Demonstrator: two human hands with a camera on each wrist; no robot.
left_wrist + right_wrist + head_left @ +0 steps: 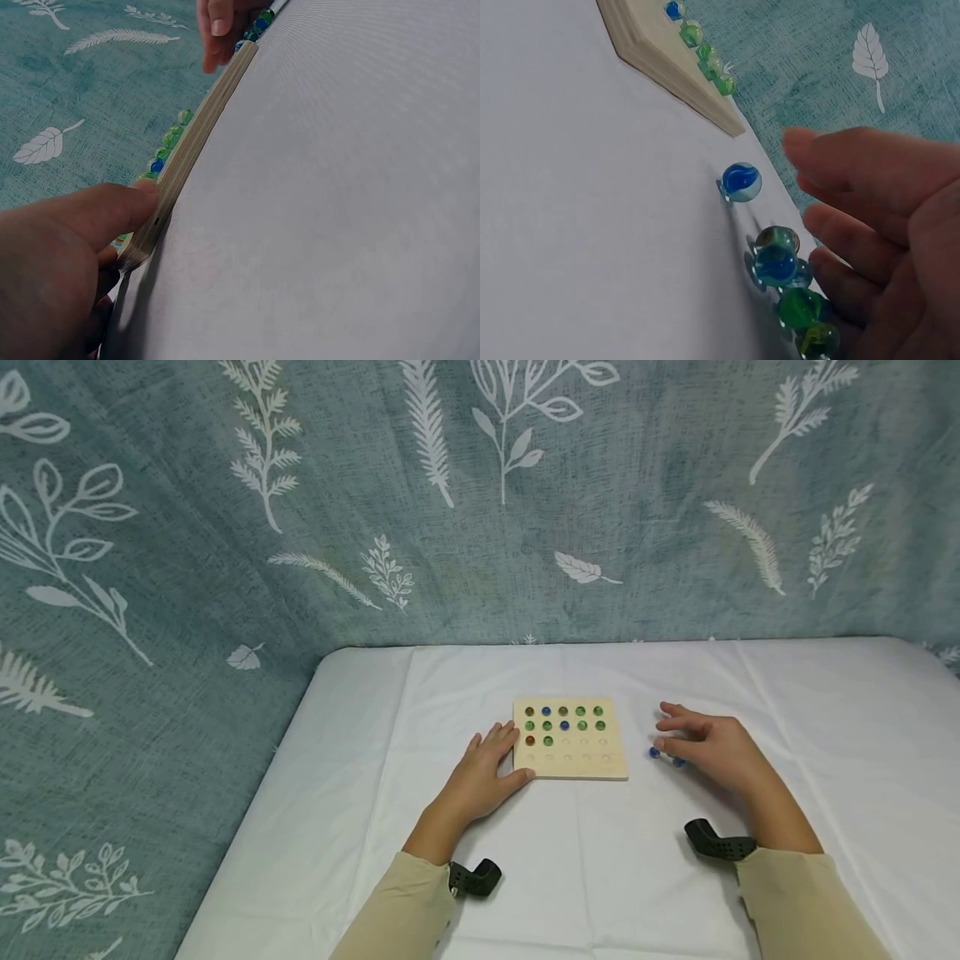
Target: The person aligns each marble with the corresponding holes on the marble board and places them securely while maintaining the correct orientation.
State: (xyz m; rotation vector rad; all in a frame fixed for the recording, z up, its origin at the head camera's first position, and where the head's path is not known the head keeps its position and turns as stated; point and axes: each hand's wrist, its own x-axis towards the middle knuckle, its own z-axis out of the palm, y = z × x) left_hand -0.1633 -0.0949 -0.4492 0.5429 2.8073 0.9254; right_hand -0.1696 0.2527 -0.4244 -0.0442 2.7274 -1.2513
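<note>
A pale wooden board (577, 768) with rows of round hollows lies flat on the white cloth. Green, blue and brownish-red glass marbles fill its two back rows, and two more sit at the left of the third row. My left hand (483, 781) rests at the board's front left corner, thumb against the front edge and straight fingers along the left side. Right of the board, my right hand (716, 752) hovers over loose marbles with fingers loosely bent and nothing between them. One blue-swirled marble (741, 182) lies apart, near the fingertips; a green marble (800, 307) sits in the cluster.
A white cloth (337, 760) covers the table. Behind and to the left hangs a teal curtain (337, 468) with white leaf prints. Black wrist devices are strapped at both sleeves, one by the left cuff (476, 878) and one by the right cuff (720, 842).
</note>
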